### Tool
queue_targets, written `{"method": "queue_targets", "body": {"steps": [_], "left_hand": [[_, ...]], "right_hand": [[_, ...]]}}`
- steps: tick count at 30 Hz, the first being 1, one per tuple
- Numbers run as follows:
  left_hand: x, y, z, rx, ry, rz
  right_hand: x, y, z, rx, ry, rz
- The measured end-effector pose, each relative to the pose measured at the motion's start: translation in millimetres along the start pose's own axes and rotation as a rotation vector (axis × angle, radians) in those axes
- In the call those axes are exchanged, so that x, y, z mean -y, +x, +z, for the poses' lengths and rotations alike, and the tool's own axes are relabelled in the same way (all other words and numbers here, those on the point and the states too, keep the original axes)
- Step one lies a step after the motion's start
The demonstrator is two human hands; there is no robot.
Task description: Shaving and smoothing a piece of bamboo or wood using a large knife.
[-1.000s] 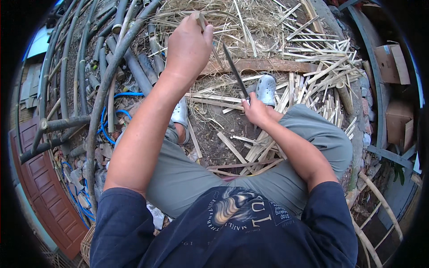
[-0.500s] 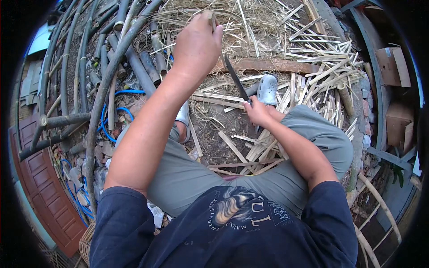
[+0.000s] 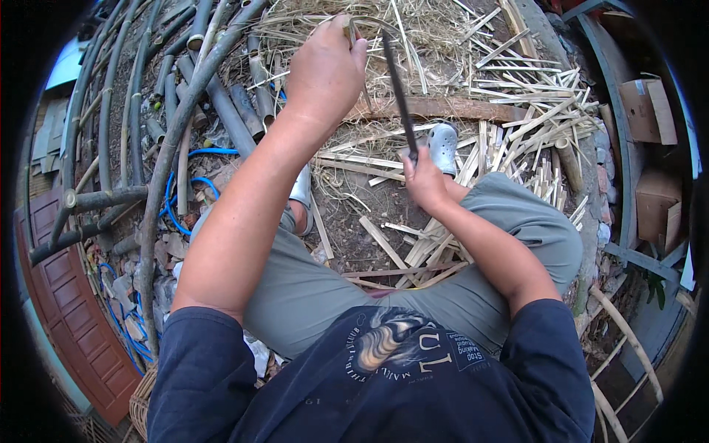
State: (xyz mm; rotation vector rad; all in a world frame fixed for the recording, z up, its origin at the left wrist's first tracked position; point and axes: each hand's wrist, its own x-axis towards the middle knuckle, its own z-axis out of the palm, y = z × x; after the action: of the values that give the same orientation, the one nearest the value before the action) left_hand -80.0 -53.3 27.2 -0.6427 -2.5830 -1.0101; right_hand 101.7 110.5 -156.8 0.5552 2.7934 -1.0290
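Observation:
My left hand is raised high in front of me, its fingers closed on a narrow bamboo strip. Part of that strip is hidden behind my fingers. In my right hand, held lower between my knees, is the handle of a long dark-bladed knife. The blade points up and away, leaning slightly left. Its tip is close to the thin curved end of bamboo beside my left hand; whether they touch I cannot tell.
Split bamboo strips lie heaped at the right, and pale shavings cover the ground ahead. A wooden plank lies crosswise before my grey clogs. Bamboo poles and a blue hose are at the left, cardboard boxes at the right.
The knife has swung upward and to the right, so its blade stands steeper with the tip farther away. My right hand has turned with it, while my left hand stays almost in place.

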Motion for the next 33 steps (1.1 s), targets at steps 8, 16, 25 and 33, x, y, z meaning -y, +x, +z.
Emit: {"method": "queue_targets", "body": {"steps": [8,16,25,33], "left_hand": [[2,0,1,-0.018,-0.008,0.036],[7,2,-3,-0.017,-0.012,-0.032],[-5,1,-1,0.000,-0.042,-0.018],[1,1,-4,0.011,-0.016,-0.030]], "right_hand": [[-19,6,6,0.537,0.483,0.402],[47,17,-30,0.001,0.204,-0.001],[-47,-7,32,0.217,-0.169,0.035],[7,21,-20,0.645,1.317,0.769]]}}
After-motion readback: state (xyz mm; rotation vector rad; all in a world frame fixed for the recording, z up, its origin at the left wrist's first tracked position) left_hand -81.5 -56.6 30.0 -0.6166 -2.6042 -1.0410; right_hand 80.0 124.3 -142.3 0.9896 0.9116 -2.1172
